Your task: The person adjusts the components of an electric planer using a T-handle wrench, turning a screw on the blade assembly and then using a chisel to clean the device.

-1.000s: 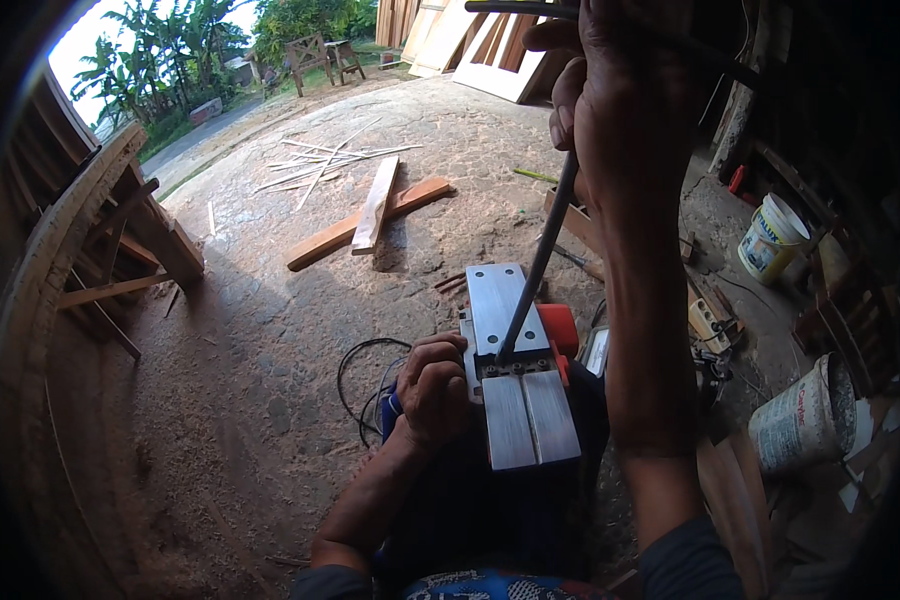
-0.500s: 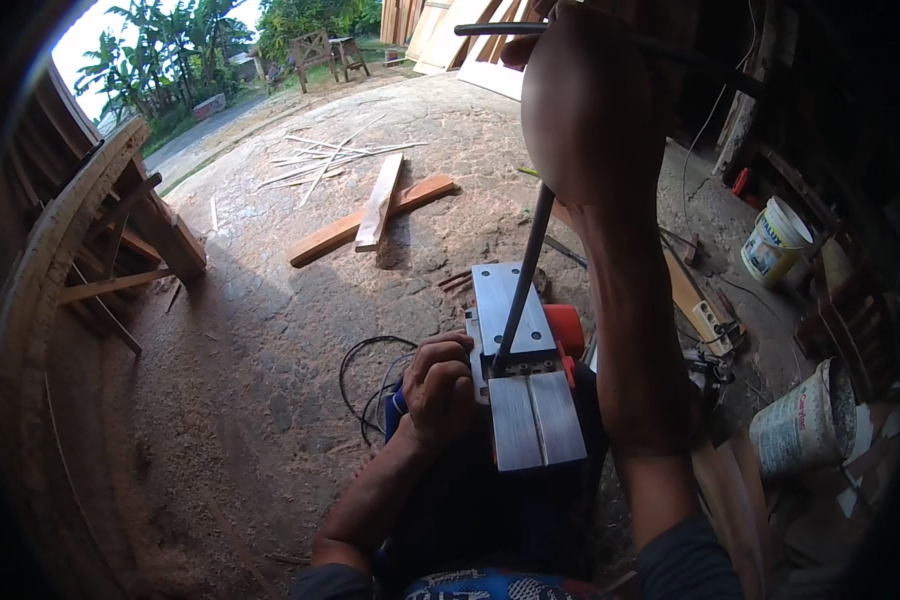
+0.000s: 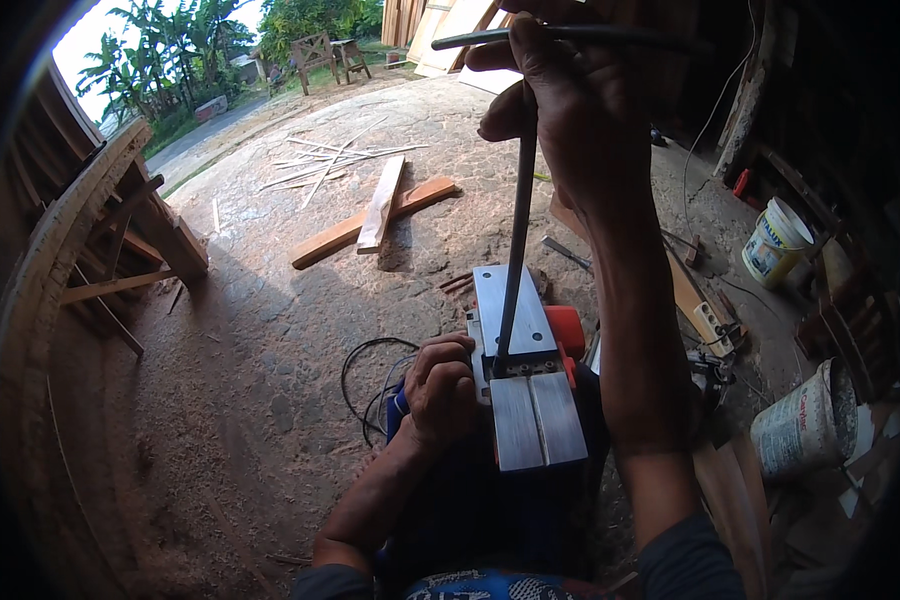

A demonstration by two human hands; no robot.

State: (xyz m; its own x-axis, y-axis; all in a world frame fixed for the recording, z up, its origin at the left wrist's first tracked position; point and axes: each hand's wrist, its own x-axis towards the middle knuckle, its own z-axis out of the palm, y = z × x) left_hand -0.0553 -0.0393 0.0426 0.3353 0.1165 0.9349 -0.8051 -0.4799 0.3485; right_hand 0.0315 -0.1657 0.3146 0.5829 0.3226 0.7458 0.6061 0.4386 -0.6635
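Observation:
An electric hand planer (image 3: 535, 425) lies upside down on my lap, its flat metal sole facing up and a red part showing on its right side. My left hand (image 3: 440, 385) is closed on the planer's left side. A long dark T-handle wrench (image 3: 516, 240) stands nearly upright, its lower end at the cutter slot between the two sole plates. High up, my right hand (image 3: 590, 115) holds the wrench where its crossbar meets the shaft, some fingers loosely stretched. The wrench tip's exact seat is too small to make out.
Two crossed wooden boards (image 3: 375, 215) and several thin strips (image 3: 330, 158) lie on the dusty floor ahead. A black cable (image 3: 348, 375) loops beside the planer. Two white buckets (image 3: 778, 240) and a power strip (image 3: 712, 325) are at right; a wooden bench (image 3: 45, 250) stands left.
My right hand has turned and loosened its fingers at the top of the wrench. The crossbar has shifted left and the shaft leans less. My left hand and the planer have stayed put.

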